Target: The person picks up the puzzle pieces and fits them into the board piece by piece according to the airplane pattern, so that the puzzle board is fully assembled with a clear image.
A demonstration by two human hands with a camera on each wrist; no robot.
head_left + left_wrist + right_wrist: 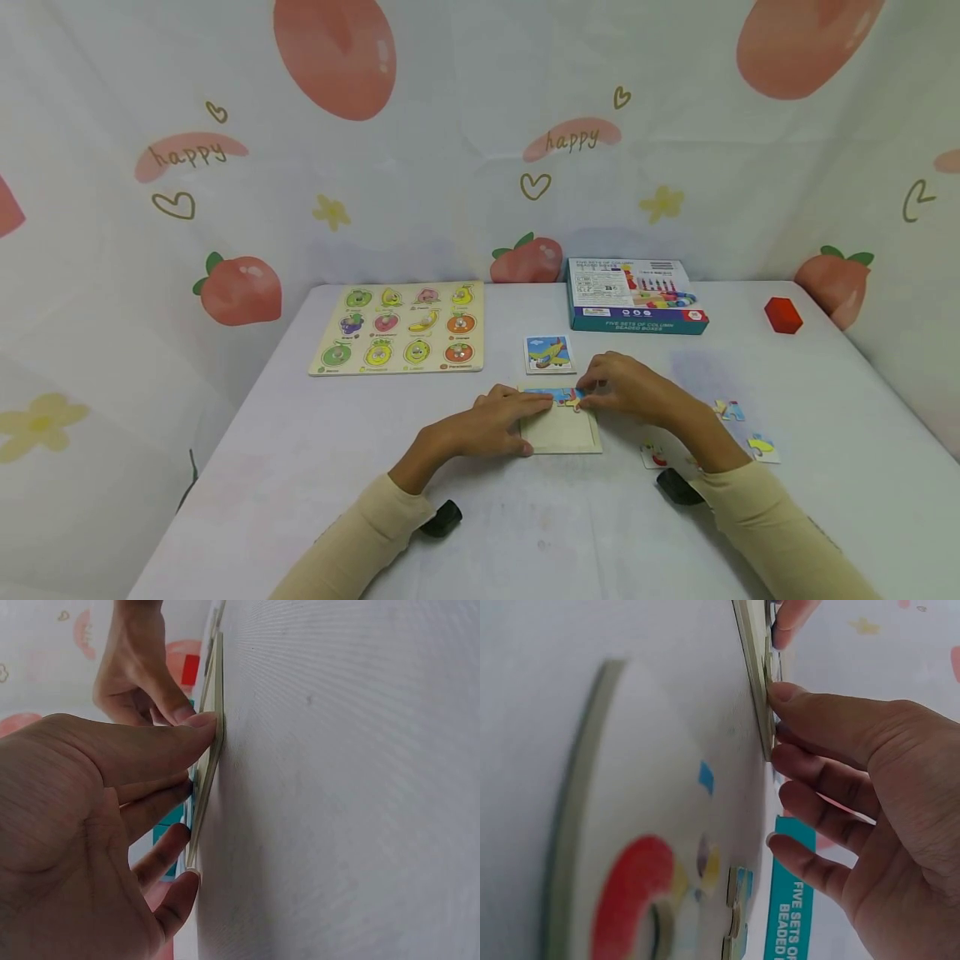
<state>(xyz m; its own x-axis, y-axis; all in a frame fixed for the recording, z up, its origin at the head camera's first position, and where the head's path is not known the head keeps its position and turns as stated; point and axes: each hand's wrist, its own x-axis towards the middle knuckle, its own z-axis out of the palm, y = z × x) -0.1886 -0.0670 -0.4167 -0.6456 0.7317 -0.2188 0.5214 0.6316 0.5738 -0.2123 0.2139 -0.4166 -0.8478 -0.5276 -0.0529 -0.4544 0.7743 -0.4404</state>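
A shallow wooden puzzle board (562, 435) lies on the table, with blue jigsaw pieces (542, 392) along its far side. My left hand (501, 422) holds the board's left side, thumb at the near corner, little finger at the far corner (192, 868), forefinger over the pieces. At the far right corner, my right hand (633, 390) pinches a small colourful puzzle piece (576, 400) between thumb and forefinger; the fingers partly hide it. In the right wrist view, the right thumb (789, 694) touches the board's edge and the other fingers are loosely bent.
Loose puzzle pieces (762, 447) lie by the right forearm, one with a red shape (655, 455) nearer the board. A square airplane picture (549, 355) sits behind the board. Farther back are a fruit board (397, 329), a teal-edged box (637, 296) and a red block (783, 316).
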